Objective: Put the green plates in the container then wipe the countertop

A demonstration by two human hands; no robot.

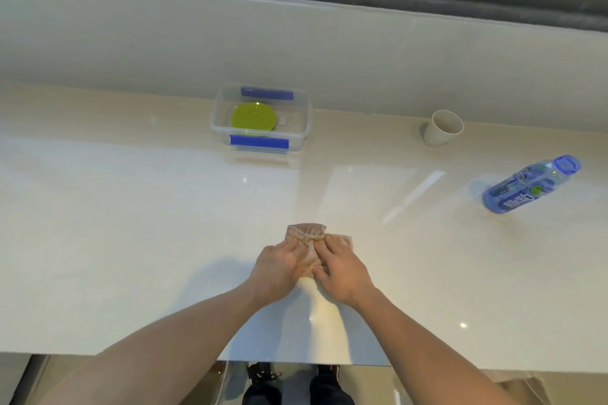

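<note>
A green plate [253,117] lies inside the clear plastic container [306,128] with blue clips, at the back of the pale countertop [131,223]. A crumpled beige cloth [307,235] sits on the countertop in front of me. My left hand [279,268] presses on its left side and my right hand [342,268] on its right side, fingers bunching the fabric between them. Both hands hide the cloth's near part.
A white paper cup [442,128] stands at the back right. A blue-capped drink bottle [529,186] stands further right. A wall and window frame rise behind the countertop. The countertop's front edge runs just below my forearms, with my feet on the floor beneath.
</note>
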